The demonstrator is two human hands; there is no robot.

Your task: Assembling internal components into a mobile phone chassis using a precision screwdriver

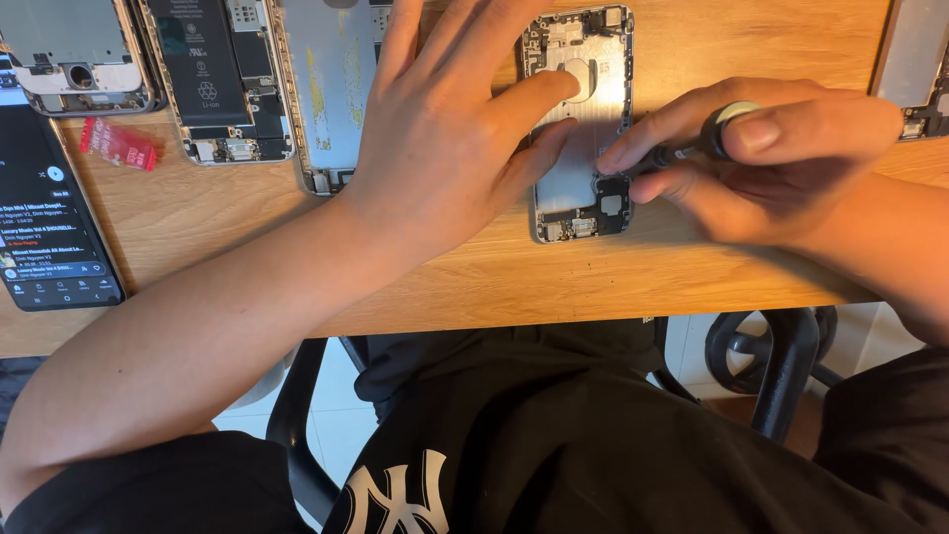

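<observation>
Pressing down on an opened phone shell [581, 124], the left hand [450, 119] lies flat with fingers spread wide, its thumb on the round white part near the shell's top. The right hand [761, 158] pinches a small screwdriver [692, 148] between thumb and fingers, the tip touching the shell's right edge, low down. That shell lies on the wooden table [474, 277], middle-right. To the left lie another gutted phone [219, 79] showing its black battery, a bare frame [331, 89] beside it, a camera-end shell [79, 54], a red tag [119, 143] and a lit phone [49, 218].
</observation>
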